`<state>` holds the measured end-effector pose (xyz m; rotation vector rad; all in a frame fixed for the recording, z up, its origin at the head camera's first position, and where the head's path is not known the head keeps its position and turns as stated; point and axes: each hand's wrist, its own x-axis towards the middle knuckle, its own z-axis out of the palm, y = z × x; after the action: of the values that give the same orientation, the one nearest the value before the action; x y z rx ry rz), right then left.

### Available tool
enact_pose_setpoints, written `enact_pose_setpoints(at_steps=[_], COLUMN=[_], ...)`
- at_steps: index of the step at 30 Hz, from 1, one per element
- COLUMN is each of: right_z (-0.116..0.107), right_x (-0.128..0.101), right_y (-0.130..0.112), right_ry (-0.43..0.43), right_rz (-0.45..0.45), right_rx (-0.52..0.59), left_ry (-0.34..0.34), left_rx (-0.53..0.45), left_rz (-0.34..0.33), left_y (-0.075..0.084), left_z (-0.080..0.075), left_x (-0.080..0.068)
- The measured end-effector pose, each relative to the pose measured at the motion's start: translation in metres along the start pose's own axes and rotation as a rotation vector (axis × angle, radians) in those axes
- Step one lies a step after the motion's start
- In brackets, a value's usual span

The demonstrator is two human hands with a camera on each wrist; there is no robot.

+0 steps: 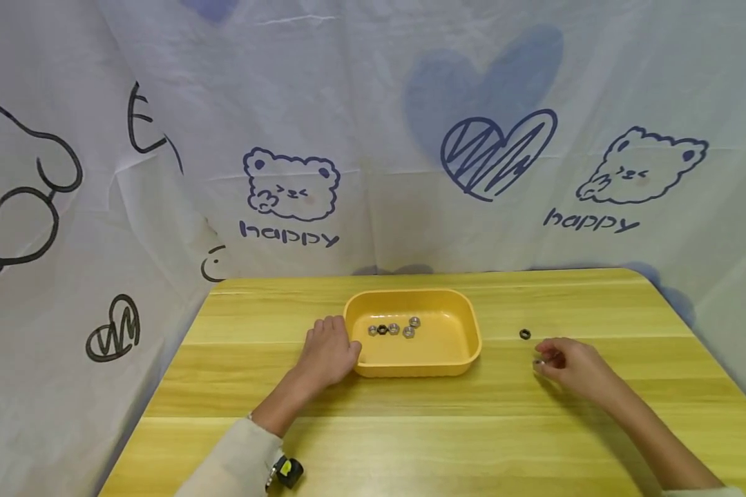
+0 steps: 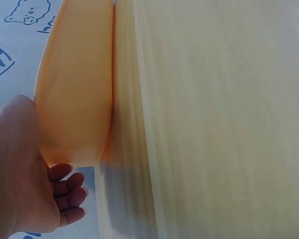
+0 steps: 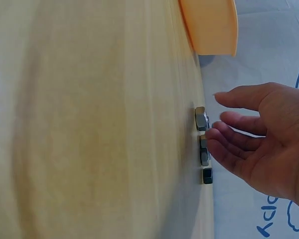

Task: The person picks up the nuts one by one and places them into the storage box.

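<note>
Your left hand steadies the yellow tray, fingers relaxed. Your right hand, open-fingered, reaches silver nuts: pinch one squarely.

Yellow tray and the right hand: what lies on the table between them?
Mostly bare wood. The head view shows only a black nut between the yellow tray and the right hand, near the hand.

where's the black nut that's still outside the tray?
In the head view the black nut lies on the table, right of the yellow tray and just beyond the right hand, apart from its fingertips.
</note>
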<state>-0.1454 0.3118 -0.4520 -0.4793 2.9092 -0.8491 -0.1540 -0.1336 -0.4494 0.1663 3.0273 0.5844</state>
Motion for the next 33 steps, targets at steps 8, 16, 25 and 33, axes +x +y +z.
enact_pose_setpoints(at_steps=[8, 16, 25, 33], right_z=[0.0033, 0.0064, 0.0081, 0.0067], right_x=[-0.0012, -0.0024, -0.0022, -0.0014], right_y=[0.0014, 0.0014, 0.002, 0.001], right_ry=[-0.05, -0.039, -0.01, 0.003], right_rz=[0.067, 0.092, 0.102, 0.093], right_rx=[-0.001, -0.051, -0.087, -0.084], left_ry=[0.009, 0.02, 0.012, 0.0], left_rx=[0.011, 0.016, 0.016, 0.009], left_rz=[0.011, 0.013, 0.008, 0.005], left_y=[-0.0021, -0.0027, -0.0013, 0.0006], left_z=[0.0036, 0.0034, -0.0001, -0.0027], left_x=[0.0006, 0.0007, -0.0004, 0.0])
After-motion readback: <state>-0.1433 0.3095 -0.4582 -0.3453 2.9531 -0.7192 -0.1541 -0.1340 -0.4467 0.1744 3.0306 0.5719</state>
